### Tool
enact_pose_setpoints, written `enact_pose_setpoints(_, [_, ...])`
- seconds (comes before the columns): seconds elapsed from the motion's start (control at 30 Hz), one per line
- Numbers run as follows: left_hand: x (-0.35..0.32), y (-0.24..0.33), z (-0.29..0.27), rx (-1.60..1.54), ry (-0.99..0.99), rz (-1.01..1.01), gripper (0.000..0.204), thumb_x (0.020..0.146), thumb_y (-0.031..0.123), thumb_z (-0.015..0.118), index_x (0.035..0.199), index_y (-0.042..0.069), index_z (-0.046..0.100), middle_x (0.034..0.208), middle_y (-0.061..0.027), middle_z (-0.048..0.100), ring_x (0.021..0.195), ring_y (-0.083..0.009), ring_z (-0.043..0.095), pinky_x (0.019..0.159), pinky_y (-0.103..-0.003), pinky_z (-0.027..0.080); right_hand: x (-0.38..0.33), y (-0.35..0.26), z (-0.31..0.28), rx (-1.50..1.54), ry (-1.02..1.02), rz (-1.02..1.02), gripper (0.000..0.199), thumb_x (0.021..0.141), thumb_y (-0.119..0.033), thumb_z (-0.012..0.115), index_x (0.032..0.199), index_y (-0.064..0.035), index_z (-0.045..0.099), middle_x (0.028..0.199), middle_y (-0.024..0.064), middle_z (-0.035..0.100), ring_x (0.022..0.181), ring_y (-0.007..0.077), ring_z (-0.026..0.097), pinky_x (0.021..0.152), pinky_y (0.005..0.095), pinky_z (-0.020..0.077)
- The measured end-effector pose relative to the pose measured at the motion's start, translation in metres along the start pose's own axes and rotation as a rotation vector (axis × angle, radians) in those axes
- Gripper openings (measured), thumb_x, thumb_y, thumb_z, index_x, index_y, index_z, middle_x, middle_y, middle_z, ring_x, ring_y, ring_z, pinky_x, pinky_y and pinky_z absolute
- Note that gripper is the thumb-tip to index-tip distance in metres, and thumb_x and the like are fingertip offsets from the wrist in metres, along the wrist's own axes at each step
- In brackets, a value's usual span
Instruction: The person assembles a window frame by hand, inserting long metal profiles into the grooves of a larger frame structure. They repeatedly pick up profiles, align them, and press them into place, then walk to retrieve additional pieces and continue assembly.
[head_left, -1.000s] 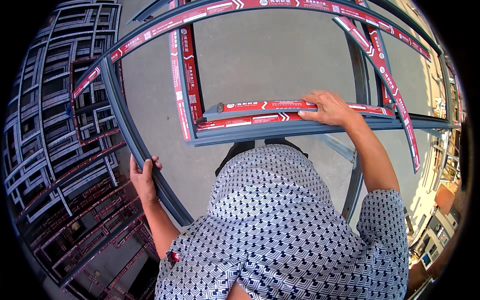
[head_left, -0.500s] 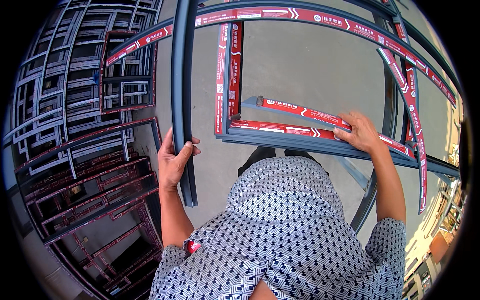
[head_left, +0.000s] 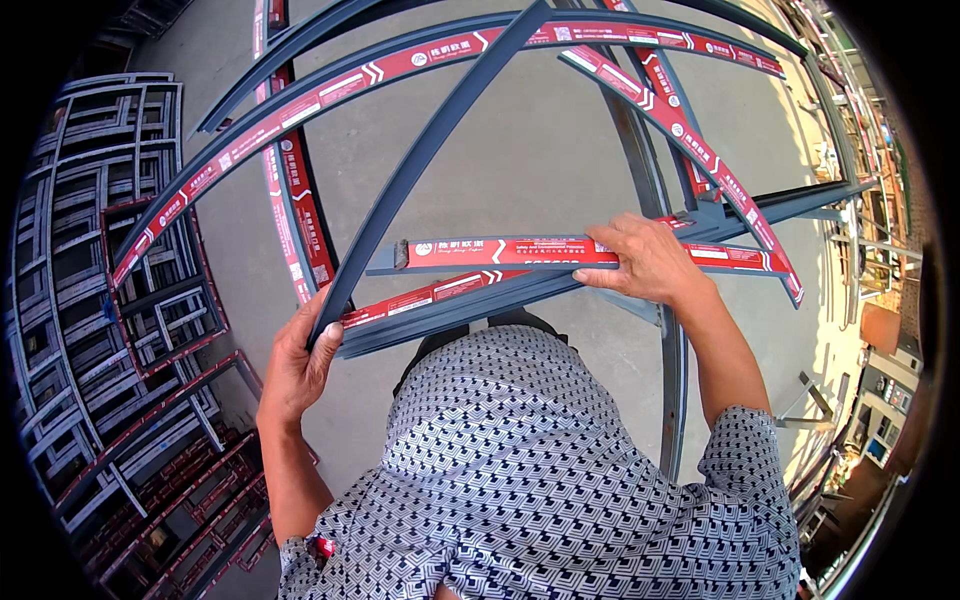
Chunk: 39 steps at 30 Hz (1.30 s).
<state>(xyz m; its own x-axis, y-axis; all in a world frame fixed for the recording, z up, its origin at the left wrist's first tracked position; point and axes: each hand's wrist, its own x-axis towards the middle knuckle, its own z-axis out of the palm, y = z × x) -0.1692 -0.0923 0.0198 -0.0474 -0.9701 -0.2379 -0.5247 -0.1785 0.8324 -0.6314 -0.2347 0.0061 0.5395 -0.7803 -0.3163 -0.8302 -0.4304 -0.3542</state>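
A large grey metal window frame (head_left: 430,150) with red protective film strips stands tilted in front of me over a concrete floor. My left hand (head_left: 298,362) grips the lower end of the frame's grey side bar. My right hand (head_left: 648,262) is closed on a short red-filmed bar (head_left: 500,253) lying along the frame's lower rail (head_left: 470,305). My patterned shirt fills the lower middle of the view.
Stacks of grey and dark red metal frames (head_left: 120,330) lie to the left and lower left. The concrete floor (head_left: 540,160) shows through the frame. More bars and a metal stand (head_left: 810,400) sit at the right edge.
The frame has swung, its side bar tilting from upright to leaning right. My left hand slid to the bar's lower end. My right hand stayed on the red-filmed bar.
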Motion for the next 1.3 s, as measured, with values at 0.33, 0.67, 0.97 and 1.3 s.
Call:
enact_pose_setpoints(0.33, [0.068,0.042,0.064,0.349,-0.295,0.188,0.052,0.108,0.041,0.065,0.146,0.005,0.065,0.118,-0.02,0.072,0.102,-0.0403,0.073,0.089,-0.044,0.059,-0.138,0.054,0.013,0.003,-0.086,0.257,0.062,0.081,-0.063,0.085,0.102,-0.0053,0.074,0.085,0.0139,0.068,0.085,0.0353,0.069,0.076,0.0504,0.0555])
enact_pose_setpoints(0.67, [0.104,0.047,0.114,0.473,-0.414,0.265,0.054,0.109,0.045,0.06,0.148,0.009,0.063,0.111,-0.0174,0.07,0.096,-0.0405,0.071,0.083,-0.049,0.058,-0.185,0.066,0.04,0.196,-0.101,0.336,0.043,0.078,-0.041,0.086,0.098,-0.0045,0.074,0.088,0.0149,0.071,0.086,0.0355,0.07,0.078,0.0468,0.0562])
enact_pose_setpoints(0.97, [0.12,0.051,0.131,0.525,-0.461,0.289,0.054,0.109,0.045,0.059,0.148,0.008,0.063,0.11,-0.0157,0.069,0.102,-0.0364,0.07,0.086,-0.047,0.058,-0.19,0.07,0.039,0.318,-0.008,0.327,0.035,0.073,-0.022,0.09,0.1,-0.0049,0.074,0.088,0.0132,0.069,0.08,0.0326,0.068,0.076,0.0413,0.0554])
enact_pose_setpoints(1.3, [0.114,0.045,0.13,0.53,-0.343,0.347,0.051,0.106,0.04,0.065,0.146,0.008,0.065,0.108,-0.0144,0.068,0.096,-0.0365,0.071,0.082,-0.048,0.059,-0.178,0.072,0.045,0.359,0.104,0.295,0.035,0.076,-0.017,0.089,0.103,-0.0032,0.073,0.089,0.0122,0.068,0.078,0.0294,0.067,0.074,0.0366,0.0549])
